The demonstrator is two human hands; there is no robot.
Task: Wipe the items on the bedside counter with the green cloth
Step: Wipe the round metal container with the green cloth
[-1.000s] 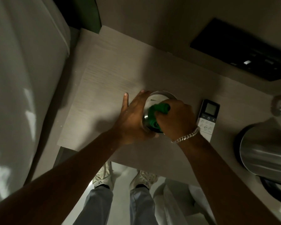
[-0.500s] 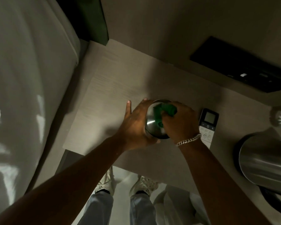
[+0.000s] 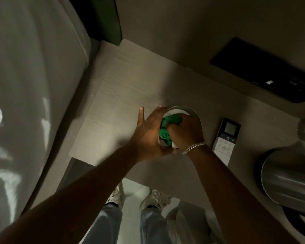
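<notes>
Hands meet over a round metal bowl [image 3: 192, 111] on the bedside counter [image 3: 123, 95]. Vs. 0.5 s ago: bowl, then tipped w/ its shiny outer side facing up, now shows its pale inside and rim; green cloth [image 3: 167, 128], then at the bowl's far edge, now sits inside the bowl and shows a rolled end near the wrist. Left hand [image 3: 150, 136] cups the bowl's left side, fingers wrapped round the wall, thumb stretched flat toward the counter's far side. Right hand [image 3: 185, 132] is closed on the bunched cloth, pressing it into the bowl; a chain bracelet [image 3: 194, 148] circles the wrist. Cloth lies between the two hands, touching both. Remote control [image 3: 226, 140] lies flat just right of the right hand, apart from the bowl. Further right: a steel cylinder [image 3: 289, 180], partly cut off.
</notes>
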